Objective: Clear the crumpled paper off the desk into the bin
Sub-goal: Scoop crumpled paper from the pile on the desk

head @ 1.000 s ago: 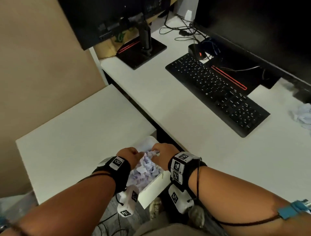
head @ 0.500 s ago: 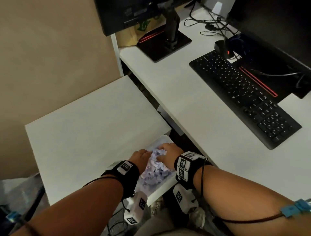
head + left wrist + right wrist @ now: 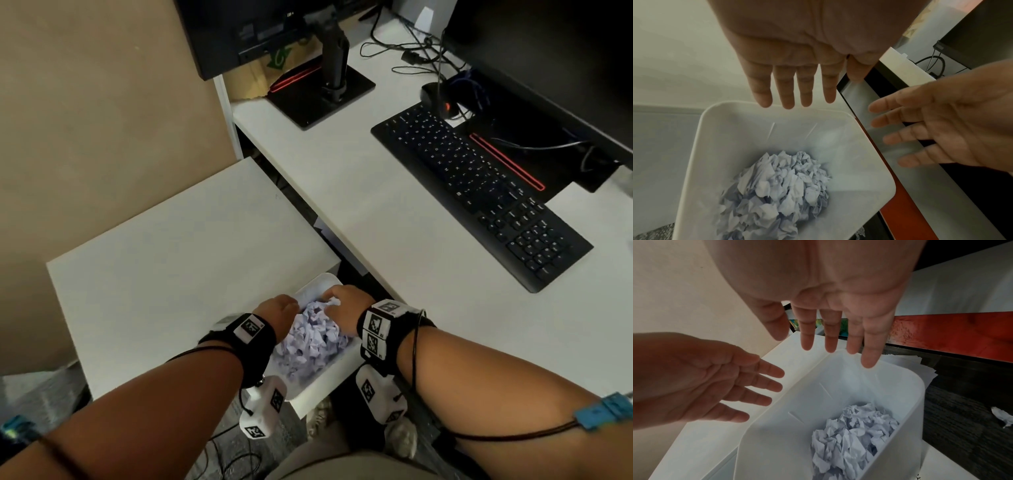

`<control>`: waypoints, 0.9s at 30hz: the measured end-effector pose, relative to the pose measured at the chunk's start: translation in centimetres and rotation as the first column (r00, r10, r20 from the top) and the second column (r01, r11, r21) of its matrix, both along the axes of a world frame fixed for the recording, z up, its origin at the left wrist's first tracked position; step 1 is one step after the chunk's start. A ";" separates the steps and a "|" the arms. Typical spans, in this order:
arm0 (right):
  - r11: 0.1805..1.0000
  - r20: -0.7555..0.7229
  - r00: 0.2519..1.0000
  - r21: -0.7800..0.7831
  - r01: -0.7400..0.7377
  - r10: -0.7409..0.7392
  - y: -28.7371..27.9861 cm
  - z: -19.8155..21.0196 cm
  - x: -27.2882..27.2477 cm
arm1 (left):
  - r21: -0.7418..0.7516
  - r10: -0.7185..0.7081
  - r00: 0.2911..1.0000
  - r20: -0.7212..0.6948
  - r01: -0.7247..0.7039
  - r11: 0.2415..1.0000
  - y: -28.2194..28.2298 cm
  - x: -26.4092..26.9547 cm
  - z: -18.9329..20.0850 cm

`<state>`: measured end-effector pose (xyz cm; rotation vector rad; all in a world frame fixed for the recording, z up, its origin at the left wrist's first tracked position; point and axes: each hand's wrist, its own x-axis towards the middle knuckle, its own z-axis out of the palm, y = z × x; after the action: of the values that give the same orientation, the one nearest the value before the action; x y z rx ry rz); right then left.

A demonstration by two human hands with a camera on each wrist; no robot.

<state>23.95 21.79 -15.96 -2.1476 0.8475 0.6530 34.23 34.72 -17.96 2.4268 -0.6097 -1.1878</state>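
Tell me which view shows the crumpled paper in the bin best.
The left wrist view: the crumpled paper lies unobstructed at the bottom of the bin. The right wrist view cuts part of it off at the frame's lower edge; in the head view both hands partly cover it.

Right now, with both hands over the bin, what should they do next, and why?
Probably lift both hands away. The left hand and right hand are open and hold nothing, and the crumpled paper already lies inside the white bin.

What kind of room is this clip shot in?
Probably an office workstation: a white desk with a keyboard and two monitors, plus a paper-filled bin beside it.
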 end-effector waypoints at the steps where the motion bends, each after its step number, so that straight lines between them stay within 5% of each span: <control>1: 1.000 0.012 1.000 -0.010 -0.001 0.001 -0.2 0.6 -0.3 | -0.014 -0.015 1.000 0.017 0.015 1.000 -0.3 -0.1 0.4; 6: 0.999 0.087 0.996 -0.034 -0.006 0.009 -1.5 4.2 -1.8 | -0.081 -0.136 0.979 0.151 0.149 0.986 -3.2 0.0 3.6; 14: 0.937 0.250 0.930 -0.155 0.312 -0.269 -6.9 10.0 -9.9 | -0.218 -0.453 0.814 0.363 0.547 0.809 -14.2 -5.5 11.2; 27: 0.802 -0.156 0.843 -0.435 0.409 -0.514 -14.1 13.6 -35.1 | -0.120 -0.843 0.426 0.328 0.904 0.410 -26.6 -26.4 12.7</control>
<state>-11.14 7.74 -2.37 -2.0742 1.7168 0.5514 7.78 8.12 -5.22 1.9212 -2.1922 -0.9983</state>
